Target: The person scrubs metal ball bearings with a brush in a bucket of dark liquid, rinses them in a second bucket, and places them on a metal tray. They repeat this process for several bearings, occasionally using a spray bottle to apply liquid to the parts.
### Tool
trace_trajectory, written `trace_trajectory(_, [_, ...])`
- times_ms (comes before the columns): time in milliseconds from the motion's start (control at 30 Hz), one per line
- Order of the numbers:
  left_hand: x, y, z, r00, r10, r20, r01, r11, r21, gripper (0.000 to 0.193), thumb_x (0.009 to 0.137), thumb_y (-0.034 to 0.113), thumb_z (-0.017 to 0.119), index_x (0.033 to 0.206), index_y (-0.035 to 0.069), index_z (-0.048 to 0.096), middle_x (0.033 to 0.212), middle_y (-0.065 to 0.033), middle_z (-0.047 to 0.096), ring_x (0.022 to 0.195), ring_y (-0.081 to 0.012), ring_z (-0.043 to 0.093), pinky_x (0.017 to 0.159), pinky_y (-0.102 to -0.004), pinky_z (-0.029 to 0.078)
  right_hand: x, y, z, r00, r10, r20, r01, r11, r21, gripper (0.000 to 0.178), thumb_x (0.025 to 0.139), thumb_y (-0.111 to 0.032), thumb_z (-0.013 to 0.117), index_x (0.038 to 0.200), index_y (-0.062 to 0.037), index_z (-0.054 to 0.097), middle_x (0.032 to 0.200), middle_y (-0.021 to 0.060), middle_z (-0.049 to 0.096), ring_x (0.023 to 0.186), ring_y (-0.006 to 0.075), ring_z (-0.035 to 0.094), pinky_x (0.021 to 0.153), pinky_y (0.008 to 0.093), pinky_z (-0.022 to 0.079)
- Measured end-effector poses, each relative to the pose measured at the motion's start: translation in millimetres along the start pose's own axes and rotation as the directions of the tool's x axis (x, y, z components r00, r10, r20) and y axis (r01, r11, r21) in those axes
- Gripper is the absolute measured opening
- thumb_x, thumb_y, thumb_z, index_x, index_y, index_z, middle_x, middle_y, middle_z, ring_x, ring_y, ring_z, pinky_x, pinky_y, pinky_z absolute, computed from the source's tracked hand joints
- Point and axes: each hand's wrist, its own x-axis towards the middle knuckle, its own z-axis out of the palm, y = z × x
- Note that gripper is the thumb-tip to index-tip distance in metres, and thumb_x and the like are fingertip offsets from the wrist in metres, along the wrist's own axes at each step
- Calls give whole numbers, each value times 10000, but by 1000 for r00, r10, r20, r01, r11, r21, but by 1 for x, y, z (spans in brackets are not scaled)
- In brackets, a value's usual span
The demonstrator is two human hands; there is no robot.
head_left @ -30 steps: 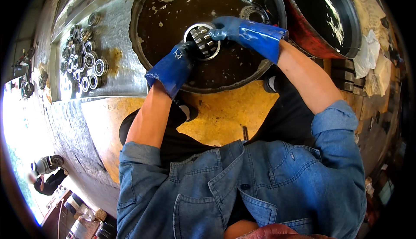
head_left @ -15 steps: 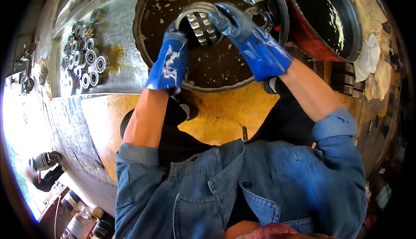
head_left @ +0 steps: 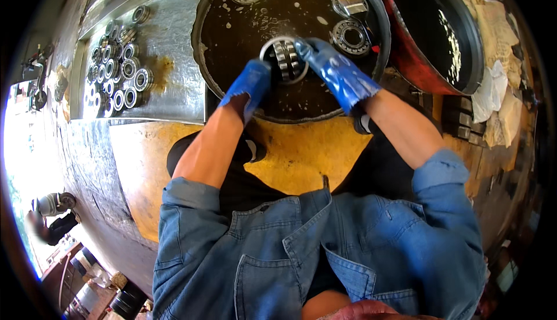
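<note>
A large roller bearing [head_left: 284, 60], a pale metal ring with shiny rollers inside, is held between my hands over the dark liquid in a round metal basin [head_left: 200, 67]. My left hand [head_left: 252, 83], in a blue rubber glove, grips the bearing's left side; its fingertips are partly hidden. On the upper right of the ring, my right hand [head_left: 333, 67], gloved the same way, has its fingers closed on the rim. Whether the bearing's lower side touches the liquid, I cannot tell.
Several other bearings [head_left: 350, 37] lie along the basin's far and right sides, with a brush [head_left: 351, 4] on one. At the left, a metal tray [head_left: 174, 96] carries many small bearings [head_left: 129, 68]. A red drum [head_left: 400, 47] of dark liquid stands right, beside crumpled paper [head_left: 500, 47].
Both hands have lowered the bearing, and it looks smaller and nearer the basin's middle. The ring has turned a little in my grip. The whole view has shifted slightly.
</note>
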Motion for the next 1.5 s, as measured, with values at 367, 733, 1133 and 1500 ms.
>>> trace_trajectory(367, [9, -17, -7, 768, 587, 258, -534, 362, 764, 281, 796, -23, 683, 1067, 48, 707, 994, -202, 713, 916, -297, 702, 821, -371, 565, -3, 22, 7, 944, -312, -106, 289, 939, -185, 495, 950, -329, 683, 1323, -21, 577, 1212, 194, 675, 1127, 289, 660, 980, 372, 518])
trace_trajectory(733, [8, 23, -1, 990, 137, -44, -131, 740, -660, 439, 871, -181, 505, 1258, -1, 611, 1116, -110, 710, 958, -220, 705, 836, -354, 613, -19, -5, 8, 803, -578, -145, 546, 812, -207, 439, 979, -302, 624, 1307, -15, 575, 1183, 222, 675, 1099, 359, 666, 956, 400, 530])
trace_trajectory(1133, [15, 31, 8, 960, 179, -214, -278, 685, -673, 317, 968, -38, 498, 1244, 43, 631, 1070, -108, 705, 894, -199, 698, 779, -371, 608, -23, -1, 3, 689, -677, -259, 549, 721, -423, 515, 915, -199, 709, 1352, 9, 534, 1233, 209, 649, 1150, 295, 654, 976, 384, 544])
trace_trajectory(1500, [4, 33, 14, 832, 413, -369, -544, 486, -684, 548, 801, -227, 492, 1274, 25, 607, 1134, -107, 705, 961, -214, 693, 855, -344, 600, -38, -22, -8, 466, -857, -221, 729, 514, -452, 456, 951, -293, 663, 1320, -44, 562, 1156, 208, 669, 1009, 386, 697, 918, 426, 567])
